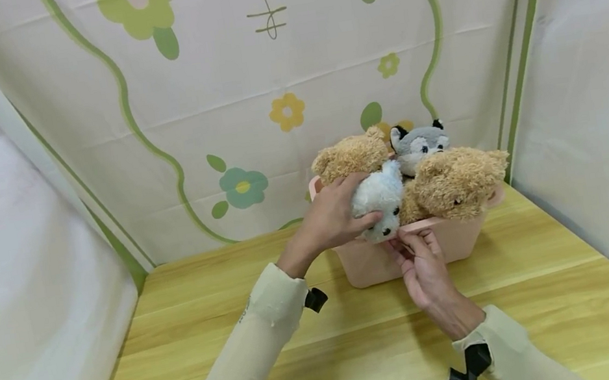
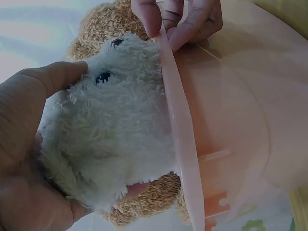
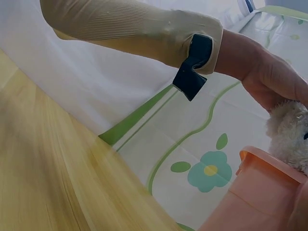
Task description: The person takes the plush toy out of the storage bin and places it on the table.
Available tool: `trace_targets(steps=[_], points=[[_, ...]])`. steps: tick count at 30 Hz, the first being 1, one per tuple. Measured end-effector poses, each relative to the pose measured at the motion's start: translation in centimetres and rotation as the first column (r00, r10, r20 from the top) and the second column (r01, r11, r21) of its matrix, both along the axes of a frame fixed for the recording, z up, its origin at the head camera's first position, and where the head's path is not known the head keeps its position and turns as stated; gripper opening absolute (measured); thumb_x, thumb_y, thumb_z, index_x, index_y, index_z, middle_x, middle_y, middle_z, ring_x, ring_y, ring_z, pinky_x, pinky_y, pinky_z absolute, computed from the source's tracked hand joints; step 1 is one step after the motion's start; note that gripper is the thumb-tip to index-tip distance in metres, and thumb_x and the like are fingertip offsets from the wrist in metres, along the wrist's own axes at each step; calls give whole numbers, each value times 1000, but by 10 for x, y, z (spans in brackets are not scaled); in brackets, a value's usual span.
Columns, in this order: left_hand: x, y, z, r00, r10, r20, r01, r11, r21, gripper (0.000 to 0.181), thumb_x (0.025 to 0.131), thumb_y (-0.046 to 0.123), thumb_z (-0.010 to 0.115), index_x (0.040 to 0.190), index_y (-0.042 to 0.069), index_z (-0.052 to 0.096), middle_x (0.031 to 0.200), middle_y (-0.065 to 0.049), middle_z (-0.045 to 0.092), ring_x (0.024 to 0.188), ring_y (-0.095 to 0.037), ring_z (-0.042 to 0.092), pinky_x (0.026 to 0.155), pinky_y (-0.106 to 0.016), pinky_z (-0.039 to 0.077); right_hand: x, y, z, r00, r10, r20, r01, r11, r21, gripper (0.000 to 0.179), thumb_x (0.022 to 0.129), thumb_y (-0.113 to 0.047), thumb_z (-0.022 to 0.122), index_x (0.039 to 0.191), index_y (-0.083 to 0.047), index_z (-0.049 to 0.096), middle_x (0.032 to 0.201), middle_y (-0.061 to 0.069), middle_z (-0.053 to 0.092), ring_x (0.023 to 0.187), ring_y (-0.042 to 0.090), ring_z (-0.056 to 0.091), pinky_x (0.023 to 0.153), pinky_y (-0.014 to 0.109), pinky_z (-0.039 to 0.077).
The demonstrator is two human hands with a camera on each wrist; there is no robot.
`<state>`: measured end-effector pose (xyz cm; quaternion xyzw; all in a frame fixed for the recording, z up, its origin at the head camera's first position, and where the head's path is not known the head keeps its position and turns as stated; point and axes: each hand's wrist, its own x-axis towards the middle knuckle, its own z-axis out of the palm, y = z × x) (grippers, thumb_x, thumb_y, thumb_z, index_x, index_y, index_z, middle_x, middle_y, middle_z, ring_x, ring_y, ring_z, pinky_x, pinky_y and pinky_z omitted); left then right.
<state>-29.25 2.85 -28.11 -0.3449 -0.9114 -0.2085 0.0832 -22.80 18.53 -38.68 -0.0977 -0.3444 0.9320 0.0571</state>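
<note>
My left hand [image 1: 334,213] grips a pale, white-blue plush toy [image 1: 374,196] with dark eyes and nose, fingers spread round its head. The toy's head sits at the front left of a pink plastic bin [image 1: 366,266], its muzzle at the rim. In the left wrist view, thick fur [image 2: 110,130] lies against the bin's rim [image 2: 179,113]. My right hand [image 1: 427,270] pinches that front rim beside the muzzle, thumb and fingers on either side. The right wrist view shows the bin's corner [image 3: 262,166] and the left hand [image 3: 274,79] over the toy.
Packed in the bin are a curly brown plush [image 1: 349,157] at back left, a grey-and-white plush with black ears [image 1: 422,145] behind, and another brown plush [image 1: 460,183] at right. The bin stands on a wooden table [image 1: 329,357] near a flower-print cloth wall [image 1: 229,83].
</note>
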Motion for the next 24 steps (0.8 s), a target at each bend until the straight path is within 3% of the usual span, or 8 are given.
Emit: trace_targets(steps=[6, 13, 20, 24], points=[[-6, 0, -2, 998, -28, 60, 27, 1000, 11, 77, 84, 44, 76, 147, 16, 41, 131, -10, 60, 112, -24, 62, 87, -38, 55, 0, 0, 0, 1000, -6, -5, 6, 1000, -2, 8, 102, -9, 51, 98, -15, 53, 99, 0, 56, 90, 13, 59, 96, 26, 52], [-19, -1, -4, 998, -18, 54, 11, 991, 132, 61, 84, 27, 77, 139, 15, 52, 126, -6, 65, 104, -22, 65, 86, -38, 54, -2, -1, 0, 999, -1, -36, 0, 1000, -17, 6, 101, -8, 52, 96, -12, 51, 94, 1, 57, 88, 13, 60, 95, 26, 53], [-26, -3, 0, 997, -7, 74, -15, 956, 293, 57, 85, 20, 76, 137, 13, 54, 123, -9, 66, 96, -23, 67, 76, -35, 56, -4, 0, -2, 998, -22, -56, 18, 997, -70, 10, 100, -2, 51, 95, -10, 52, 90, 2, 60, 84, 14, 61, 92, 27, 55], [-28, -6, 8, 997, -7, 80, -21, 938, 346, 56, 82, 16, 78, 134, 11, 56, 122, -10, 66, 96, -23, 66, 77, -33, 56, -4, 0, -4, 998, -23, -51, 19, 996, -82, 11, 100, -1, 51, 93, -10, 53, 87, 3, 61, 82, 14, 62, 90, 27, 56]])
